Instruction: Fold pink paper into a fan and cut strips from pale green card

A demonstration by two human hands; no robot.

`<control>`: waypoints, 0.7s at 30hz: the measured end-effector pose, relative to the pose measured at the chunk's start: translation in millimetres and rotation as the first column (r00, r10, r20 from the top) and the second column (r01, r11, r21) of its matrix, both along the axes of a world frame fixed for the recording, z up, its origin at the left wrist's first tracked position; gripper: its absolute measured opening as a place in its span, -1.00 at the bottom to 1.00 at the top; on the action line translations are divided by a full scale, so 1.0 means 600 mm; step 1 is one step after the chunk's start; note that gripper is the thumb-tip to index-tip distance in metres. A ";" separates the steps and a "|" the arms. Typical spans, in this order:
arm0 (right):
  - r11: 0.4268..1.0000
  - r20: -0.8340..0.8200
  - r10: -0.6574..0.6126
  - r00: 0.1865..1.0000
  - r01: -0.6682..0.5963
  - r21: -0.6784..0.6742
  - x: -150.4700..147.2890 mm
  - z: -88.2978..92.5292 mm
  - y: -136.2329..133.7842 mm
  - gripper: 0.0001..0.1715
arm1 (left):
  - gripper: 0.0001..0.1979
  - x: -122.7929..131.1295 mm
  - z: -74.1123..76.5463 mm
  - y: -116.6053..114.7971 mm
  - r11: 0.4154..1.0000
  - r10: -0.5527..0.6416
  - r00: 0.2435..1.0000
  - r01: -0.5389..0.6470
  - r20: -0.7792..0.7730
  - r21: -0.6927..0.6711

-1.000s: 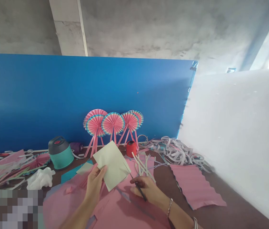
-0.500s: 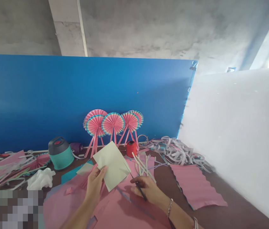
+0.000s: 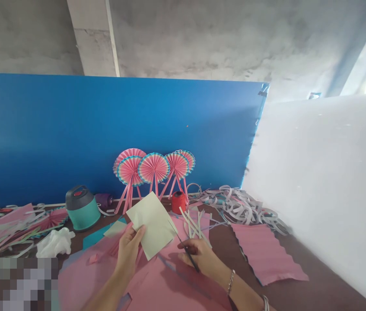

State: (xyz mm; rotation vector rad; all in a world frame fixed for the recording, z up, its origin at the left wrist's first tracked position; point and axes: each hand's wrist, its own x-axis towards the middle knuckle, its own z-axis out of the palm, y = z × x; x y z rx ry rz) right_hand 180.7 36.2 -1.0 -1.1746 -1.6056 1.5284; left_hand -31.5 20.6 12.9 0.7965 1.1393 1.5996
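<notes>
Pale green paper (image 3: 152,226) is tilted up in my left hand (image 3: 130,246), which grips its lower left edge with the thumb on top. My right hand (image 3: 200,258) is closed on dark scissors (image 3: 189,255), whose blades reach the paper's right edge. Large pink sheets (image 3: 176,287) lie beneath both hands. Cut pale green strips (image 3: 195,224) lie crossed on the pink paper, just beyond my right hand.
Pink paper fans (image 3: 154,168) stand against the blue panel (image 3: 105,121). A teal container (image 3: 84,212), a purple spool (image 3: 104,200) and a red spool (image 3: 178,203) stand nearby. Curled strips (image 3: 241,207) and a wavy pink sheet (image 3: 268,255) lie right; white crumpled material (image 3: 55,242) lies left.
</notes>
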 end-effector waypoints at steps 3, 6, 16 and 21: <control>1.000 -0.001 -0.019 1.000 0.019 -0.012 0.000 -0.003 0.002 -0.49 | -0.52 -0.002 -0.003 0.001 1.000 -0.002 1.000 0.002 0.000 0.003; 0.999 0.014 -0.037 0.999 0.037 -0.003 0.002 -0.007 0.003 -0.49 | -0.52 -0.003 -0.005 0.002 1.000 -0.004 1.000 0.004 0.011 0.008; 0.999 0.054 -0.011 0.998 0.009 0.041 0.006 -0.010 0.005 -0.54 | -0.50 -0.001 -0.004 0.000 0.999 -0.022 1.000 0.021 0.022 0.025; 0.999 0.087 -0.009 0.996 0.004 0.054 0.006 -0.008 0.005 -0.53 | -0.47 0.000 -0.001 0.001 1.000 -0.011 0.999 0.010 0.047 0.021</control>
